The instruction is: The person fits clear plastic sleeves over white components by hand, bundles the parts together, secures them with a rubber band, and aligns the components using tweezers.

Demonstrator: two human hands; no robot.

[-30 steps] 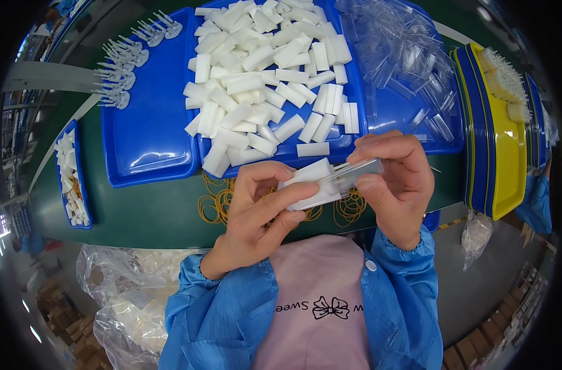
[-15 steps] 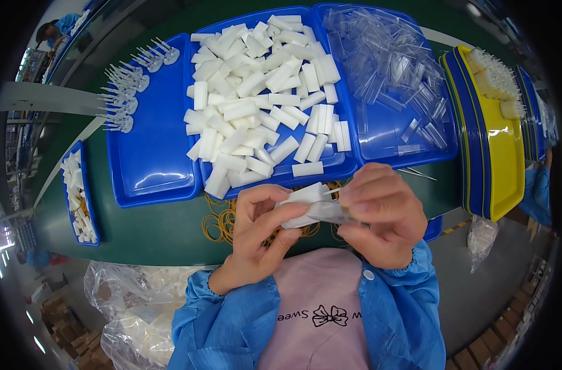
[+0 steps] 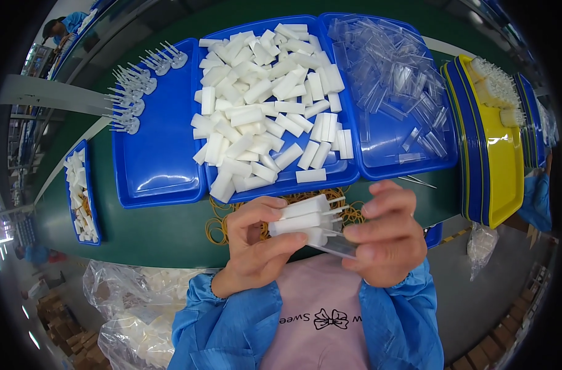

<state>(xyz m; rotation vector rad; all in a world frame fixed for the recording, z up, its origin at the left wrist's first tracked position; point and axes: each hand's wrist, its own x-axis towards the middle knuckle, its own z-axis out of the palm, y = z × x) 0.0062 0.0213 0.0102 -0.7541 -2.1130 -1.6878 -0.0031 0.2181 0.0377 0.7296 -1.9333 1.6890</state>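
My left hand [image 3: 253,243] is closed around a small cluster of white foam blocks [image 3: 299,222], thumb below and fingers behind. Thin white prongs [image 3: 336,208] stick out of the cluster's right end. My right hand [image 3: 389,237] is at that side, its lower fingers and thumb on the end of a clear plastic sleeve [image 3: 334,245]. The sleeve lies slanted along the lowest block; whether it encloses that block I cannot tell. The right index finger is raised, close to the prong tips.
Blue trays hold pronged white pieces [image 3: 133,86], loose foam blocks [image 3: 256,114] and clear plastic pieces [image 3: 392,86]. Rubber bands [image 3: 218,229] lie behind my hands. Metal tweezers [image 3: 421,181] lie near stacked trays [image 3: 506,185]. A narrow blue tray [image 3: 96,213] sits left; another person [image 3: 68,28] works far left.
The foam cluster has turned, so its blocks and prongs now show clearly. My right hand's upper fingers have lifted and opened away from it. The clear sleeve has shifted lower along the cluster.
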